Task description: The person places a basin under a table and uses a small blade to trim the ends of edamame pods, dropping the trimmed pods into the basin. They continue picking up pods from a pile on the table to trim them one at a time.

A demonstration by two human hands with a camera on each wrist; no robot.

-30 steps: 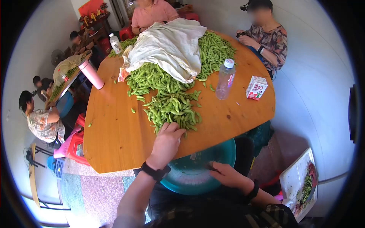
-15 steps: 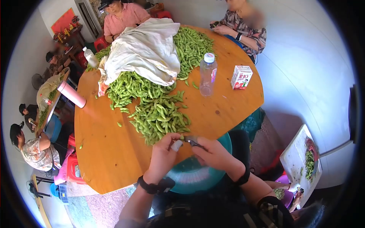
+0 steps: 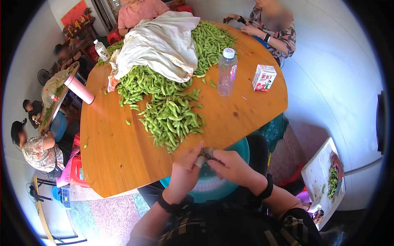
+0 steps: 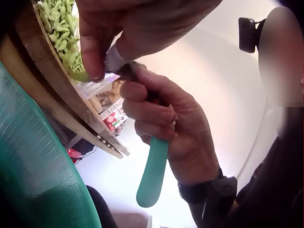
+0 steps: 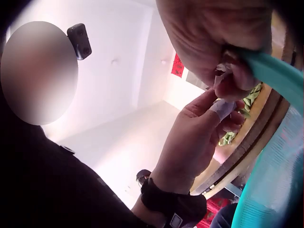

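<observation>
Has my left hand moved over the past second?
Yes, your left hand has moved back from the pod pile, toward your body.

Black wristbands (image 3: pixel 268 186), dark plaid clothing (image 3: pixel 193 224)

Pods (image 3: pixel 170 119) bright green, heaped toward near edge of dark-knotted, orange-brown wooden table (image 3: pixel 123 160). Cloth (image 3: pixel 160 45) off-white, orange-red at left corner. Flask (image 3: pixel 80 89) pink, by left edge. Carton (image 3: pixel 264 78) white and red, toward right edge. Tool handle (image 4: pixel 154 173) teal-green; finger wrap (image 4: pixel 114 59) whitish. Basin (image 3: pixel 242 153) teal, below near edge. Shirt (image 3: pixel 290 39) beyond far-right edge mottled brown-black.
</observation>
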